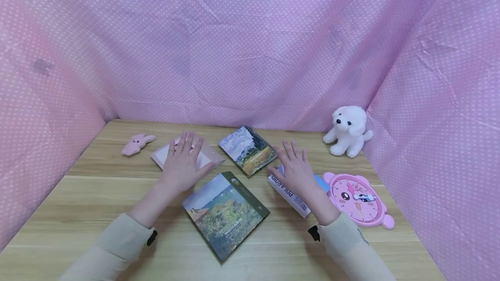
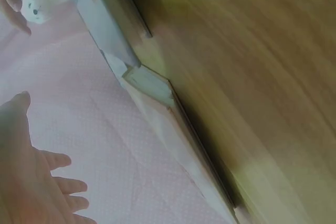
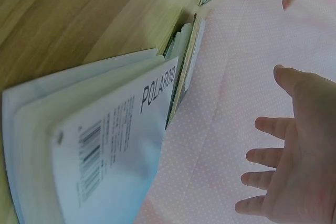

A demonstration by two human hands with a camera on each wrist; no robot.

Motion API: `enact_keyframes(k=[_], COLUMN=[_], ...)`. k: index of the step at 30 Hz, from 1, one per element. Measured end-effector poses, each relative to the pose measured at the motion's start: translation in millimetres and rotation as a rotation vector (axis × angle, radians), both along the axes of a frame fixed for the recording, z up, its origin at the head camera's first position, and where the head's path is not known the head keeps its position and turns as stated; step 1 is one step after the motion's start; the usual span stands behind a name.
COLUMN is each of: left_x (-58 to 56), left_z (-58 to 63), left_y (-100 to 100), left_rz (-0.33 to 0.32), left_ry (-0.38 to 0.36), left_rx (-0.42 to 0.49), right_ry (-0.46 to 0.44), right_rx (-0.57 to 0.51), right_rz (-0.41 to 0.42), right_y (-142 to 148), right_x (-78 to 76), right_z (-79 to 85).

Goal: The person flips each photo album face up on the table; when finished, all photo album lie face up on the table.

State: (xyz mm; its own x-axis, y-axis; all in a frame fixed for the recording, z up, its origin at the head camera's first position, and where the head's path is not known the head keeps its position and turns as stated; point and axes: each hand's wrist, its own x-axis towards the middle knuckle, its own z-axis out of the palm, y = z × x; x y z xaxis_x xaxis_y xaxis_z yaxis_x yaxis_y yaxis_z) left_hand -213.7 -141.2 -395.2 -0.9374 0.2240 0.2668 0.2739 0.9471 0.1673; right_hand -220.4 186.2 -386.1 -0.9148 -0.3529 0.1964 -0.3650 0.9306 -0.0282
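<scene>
My left hand (image 1: 181, 166), fingers spread and palm down, hovers over a pale flat packet (image 1: 208, 155) at the back left. Likewise spread, my right hand (image 1: 294, 170) is above a blue and white album (image 3: 115, 135) lettered POLAROID, covering part of it in the head view. Neither hand holds anything. Between the forearms lies a photo album (image 1: 226, 216) with a painted landscape cover and a dark green spine. Farther back, a second album (image 1: 248, 151) shows a swirling sky and a yellow field; my right fingertips overlap its right corner in the head view.
A pink clock (image 1: 357, 200) with an animal face lies at the right edge of the wooden table (image 1: 97, 224). Behind it sits a white plush dog (image 1: 347, 131). A small pink plush (image 1: 136, 144) lies at the far left. Pink dotted cloth (image 1: 250, 47) hangs around the back and sides.
</scene>
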Motion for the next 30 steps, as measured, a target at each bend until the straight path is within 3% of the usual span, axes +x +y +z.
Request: enact_keyframes(k=[14, 30], left_x=[-7.7, -31.6], left_z=[4.9, 15.4], left_y=[-8, -34], left_rz=[0.013, 0.0], left_ry=[-0.003, -0.023], left_rx=[-0.021, -0.02], right_ry=[0.049, 0.061], right_rx=[-0.027, -0.012], right_rz=[0.028, 0.098], right_y=[-2, -22], right_x=[-6.3, -27.8], right_z=[8.4, 26.3])
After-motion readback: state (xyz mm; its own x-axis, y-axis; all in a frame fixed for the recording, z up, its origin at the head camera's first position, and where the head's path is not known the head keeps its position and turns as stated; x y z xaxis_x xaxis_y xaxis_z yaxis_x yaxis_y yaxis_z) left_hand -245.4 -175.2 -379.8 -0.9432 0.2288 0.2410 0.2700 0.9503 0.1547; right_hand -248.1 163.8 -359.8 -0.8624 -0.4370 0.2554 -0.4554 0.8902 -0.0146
